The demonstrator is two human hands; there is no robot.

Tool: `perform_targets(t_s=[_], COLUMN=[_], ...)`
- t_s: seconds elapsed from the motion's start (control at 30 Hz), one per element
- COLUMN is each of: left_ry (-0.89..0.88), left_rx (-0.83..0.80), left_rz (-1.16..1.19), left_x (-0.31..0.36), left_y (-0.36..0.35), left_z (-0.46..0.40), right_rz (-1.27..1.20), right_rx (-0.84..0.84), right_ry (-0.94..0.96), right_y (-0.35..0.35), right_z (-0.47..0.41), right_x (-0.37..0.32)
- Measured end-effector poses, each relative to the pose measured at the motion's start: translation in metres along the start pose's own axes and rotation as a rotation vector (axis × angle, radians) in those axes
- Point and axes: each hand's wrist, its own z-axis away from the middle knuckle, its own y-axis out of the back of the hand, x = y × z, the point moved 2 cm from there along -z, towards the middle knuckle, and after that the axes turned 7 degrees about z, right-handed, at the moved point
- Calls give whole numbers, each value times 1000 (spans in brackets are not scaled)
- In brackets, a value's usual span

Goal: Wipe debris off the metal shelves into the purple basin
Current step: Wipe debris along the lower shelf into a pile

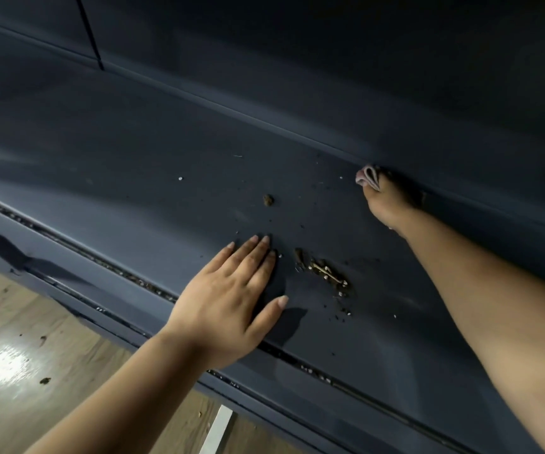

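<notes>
Dark metal shelf (133, 165): left hand (228, 299) flat, right hand (386, 201) gripping one cloth (368, 176).

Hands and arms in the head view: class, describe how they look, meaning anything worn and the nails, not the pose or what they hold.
Both forearms are bare, with no sleeves in view. The left hand wears no glove, ring or watch; its nails are short and unpainted. The right hand is also ungloved, with no wristband visible; its nails cannot be made out.

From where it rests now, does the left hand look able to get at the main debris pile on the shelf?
Probably yes. The left hand lies flat on the shelf, fingers straight, with the debris pile just beyond its fingertips and only bare shelf between. The right hand grips a cloth far back, out of the way.
</notes>
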Motion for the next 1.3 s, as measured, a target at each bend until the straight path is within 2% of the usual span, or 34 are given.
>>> perform_targets(t_s=[0.33, 0.57, 0.67, 0.8, 0.83, 0.93, 1.07, 1.13, 1.2, 1.3], left_ry=[2, 2, 3, -22, -24, -22, -18, -14, -13, -17], left_rx=[-17, -10, -16, -10, -7, 2, 0, -5, -1, 14], left_rz=[-2, -11, -8, 0, 2, 12, 17, 21, 20, -11], left_x=[0, 1, 1, 2, 2, 2, 1, 1, 1, 1], left_y=[-1, -1, -1, 0, 1, 1, 0, 0, 0, 1], left_z=[0, 0, 0, 0, 0, 0, 0, 1, 1, 2], right_rz=[9, -185, -298, -618, -673, -641, -831, -818, -757, -479], right_rx=[-111, -219, -299, -451, -433, -260, -230, -171, -110, 0], right_ry=[429, 630, 581, 398, 345, 291, 246, 249, 170, -39], right_y=[-26, -35, -45, -42, -41, -35, -10, 12, 28, 29], right_z=[15, 56, 84, 105, 106, 105, 109, 117, 134, 167], right_x=[-55, -68, -65, -61, -61, -66, -54, -35, -9, 29])
